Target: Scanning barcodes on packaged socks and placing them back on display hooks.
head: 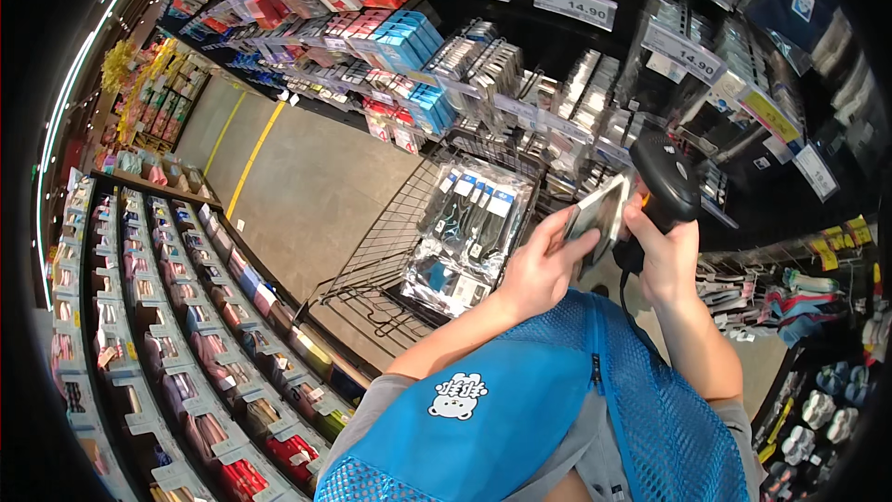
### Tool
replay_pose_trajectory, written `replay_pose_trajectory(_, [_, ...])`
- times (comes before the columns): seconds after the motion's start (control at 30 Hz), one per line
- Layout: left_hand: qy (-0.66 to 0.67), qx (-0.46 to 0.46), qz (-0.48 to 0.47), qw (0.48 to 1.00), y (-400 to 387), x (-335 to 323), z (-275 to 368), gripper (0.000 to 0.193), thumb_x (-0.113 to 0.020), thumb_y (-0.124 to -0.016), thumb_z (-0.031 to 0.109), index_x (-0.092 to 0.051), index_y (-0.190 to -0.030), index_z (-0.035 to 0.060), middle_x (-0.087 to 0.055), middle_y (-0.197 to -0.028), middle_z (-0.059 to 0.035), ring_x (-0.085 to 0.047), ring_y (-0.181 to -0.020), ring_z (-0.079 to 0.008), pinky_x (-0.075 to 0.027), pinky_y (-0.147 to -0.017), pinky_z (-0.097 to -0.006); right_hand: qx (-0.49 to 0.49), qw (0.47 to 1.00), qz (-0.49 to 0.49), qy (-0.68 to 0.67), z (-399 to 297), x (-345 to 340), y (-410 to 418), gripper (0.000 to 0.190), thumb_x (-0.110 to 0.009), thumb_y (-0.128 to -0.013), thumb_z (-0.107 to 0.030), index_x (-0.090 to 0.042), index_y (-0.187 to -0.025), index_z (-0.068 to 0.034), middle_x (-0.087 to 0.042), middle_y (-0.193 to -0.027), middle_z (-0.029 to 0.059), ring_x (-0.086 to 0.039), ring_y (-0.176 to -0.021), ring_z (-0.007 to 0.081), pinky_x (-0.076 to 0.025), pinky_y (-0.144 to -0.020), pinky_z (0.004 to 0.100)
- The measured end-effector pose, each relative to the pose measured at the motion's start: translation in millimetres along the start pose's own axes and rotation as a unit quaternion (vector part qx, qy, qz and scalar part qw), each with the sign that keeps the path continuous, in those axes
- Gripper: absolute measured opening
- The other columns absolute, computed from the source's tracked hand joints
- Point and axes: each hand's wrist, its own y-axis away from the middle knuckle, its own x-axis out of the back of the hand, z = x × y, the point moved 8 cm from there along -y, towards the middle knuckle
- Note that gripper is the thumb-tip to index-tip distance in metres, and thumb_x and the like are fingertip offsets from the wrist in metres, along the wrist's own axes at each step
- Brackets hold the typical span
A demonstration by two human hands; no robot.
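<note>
My left hand (540,268) grips a flat packaged item (601,213) in clear, shiny wrapping, tilted up in front of my chest. What is inside the package is hard to make out. My right hand (658,251) is closed around the handle of a black handheld barcode scanner (665,178), its head close beside the package. A dark cable (625,293) hangs down from the scanner. Just beyond my left forearm stands a black wire shopping cart (376,258), holding several clear-bagged dark garments (474,202) with blue-and-white tags and more silvery packages (446,279).
Shelving with hanging packs (495,70), blue boxes (408,38) and price tags (575,3) rises ahead. On the left runs a rack of folded goods in trays (209,355). Hanging socks (801,307) are at the right. Yellow floor lines (254,160) mark the aisle.
</note>
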Motion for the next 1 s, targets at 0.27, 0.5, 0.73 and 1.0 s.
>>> replay_pose_trajectory(0.27, [-0.016, 0.080, -0.084, 0.993, -9, -8, -3, 0.096, -0.088, -0.069, 0.031, -0.044, -0.146, -0.0057, -0.048, -0.143, -0.0276, -0.054, -0.127, -0.0445, -0.049, -0.103, -0.0439, 0.006, 0.999, -0.042, -0.029, -7, -15, -8, 0.028, -0.063, -0.091, 0.004, -0.057, -0.118, 0.000, -0.060, -0.092, 0.0042, -0.060, -0.081, 0.0129, -0.051, -0.072, 0.0292])
replay_pose_trajectory(0.5, [0.006, 0.095, -0.007, 0.995, -3, 21, -37, 0.087, -0.040, -0.097, 0.067, -0.045, -0.147, -0.0040, -0.049, -0.146, -0.0286, -0.041, -0.140, -0.0467, -0.034, -0.115, -0.0487, 0.055, 0.993, -0.101, 0.003, -55, -13, 5, 0.039, -0.067, -0.087, 0.007, -0.058, -0.125, 0.001, -0.065, -0.095, 0.0048, -0.061, -0.085, 0.0115, -0.050, -0.078, 0.0275])
replay_pose_trajectory(0.73, [0.072, 0.131, -0.036, 0.988, -37, 48, -65, 0.096, -0.046, -0.090, 0.079, -0.051, -0.143, -0.0007, -0.054, -0.144, -0.0215, -0.044, -0.139, -0.0388, -0.031, -0.117, -0.0455, 0.066, 0.956, -0.284, -0.002, -99, -13, -1, 0.070, -0.081, -0.069, -0.015, -0.051, -0.127, 0.010, -0.057, -0.076, 0.0068, -0.053, -0.063, 0.0131, -0.042, -0.056, 0.0251])
replay_pose_trajectory(1.0, [0.342, 0.199, -0.136, 0.908, -49, 7, -50, 0.045, -0.069, -0.096, 0.028, -0.062, -0.130, -0.0017, -0.062, -0.131, -0.0150, -0.058, -0.122, -0.0211, -0.045, -0.105, -0.0359, 0.035, 0.968, -0.231, 0.089, -55, -24, -65, 0.035, -0.077, -0.085, -0.007, -0.065, -0.117, -0.003, -0.067, -0.102, 0.0018, -0.062, -0.093, 0.0105, -0.049, -0.084, 0.0281])
